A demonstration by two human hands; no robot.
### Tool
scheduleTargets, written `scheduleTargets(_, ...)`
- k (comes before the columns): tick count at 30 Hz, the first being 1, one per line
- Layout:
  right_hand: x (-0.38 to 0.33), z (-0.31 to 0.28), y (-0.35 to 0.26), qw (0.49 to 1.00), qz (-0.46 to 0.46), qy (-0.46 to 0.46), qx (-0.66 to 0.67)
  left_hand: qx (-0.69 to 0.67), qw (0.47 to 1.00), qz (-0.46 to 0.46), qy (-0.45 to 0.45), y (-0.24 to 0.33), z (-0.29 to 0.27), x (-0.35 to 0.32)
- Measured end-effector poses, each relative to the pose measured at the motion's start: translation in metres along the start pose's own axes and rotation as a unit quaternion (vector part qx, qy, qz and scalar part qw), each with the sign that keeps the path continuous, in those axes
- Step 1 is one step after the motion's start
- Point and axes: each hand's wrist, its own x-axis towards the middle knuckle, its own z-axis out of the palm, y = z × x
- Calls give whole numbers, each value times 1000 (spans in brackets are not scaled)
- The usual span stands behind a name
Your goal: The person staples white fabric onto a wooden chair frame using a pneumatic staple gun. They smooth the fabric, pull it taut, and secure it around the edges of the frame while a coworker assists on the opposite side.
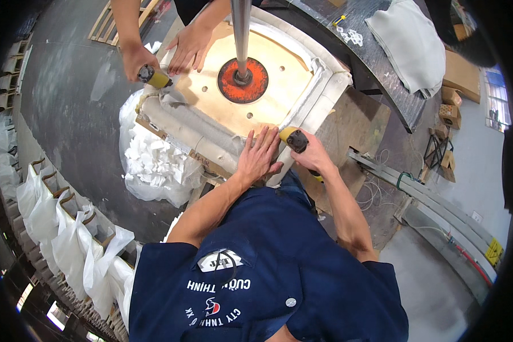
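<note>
In front of me lies an upholstered seat with a pale wooden board (256, 51) on top and off-white fabric (219, 142) folded up along its edges. My left hand (259, 154) presses flat on the near edge, fingers spread over fabric and board. Just beside it, my right hand (316, 154) grips a yellow and black staple gun (293, 138), its nose at the fabric edge. An orange-red round plate (225, 82) on a metal rod (241, 28) rests on the board's middle. Across from me, a co-worker's hand (135, 60) holds another yellow staple gun (155, 76); their other hand (191, 47) lies on the board.
A clear bag of white scraps (159, 165) sits left of the seat. At the far right, a dark table (376, 68) carries a pile of grey-white fabric (407, 43). Metal rails (416, 191) and cables lie right of me. Plastic-wrapped pieces (68, 233) line the left side.
</note>
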Motion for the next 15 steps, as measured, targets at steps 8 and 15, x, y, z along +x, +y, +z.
scheduleTargets(8,-13,6,-13,1000,-5,-22,10,21,1000,-7,-10,0,0,-6)
scheduleTargets(15,-17,15,-4,999,-26,-30,33,30,999,7,7,-5,0,-13)
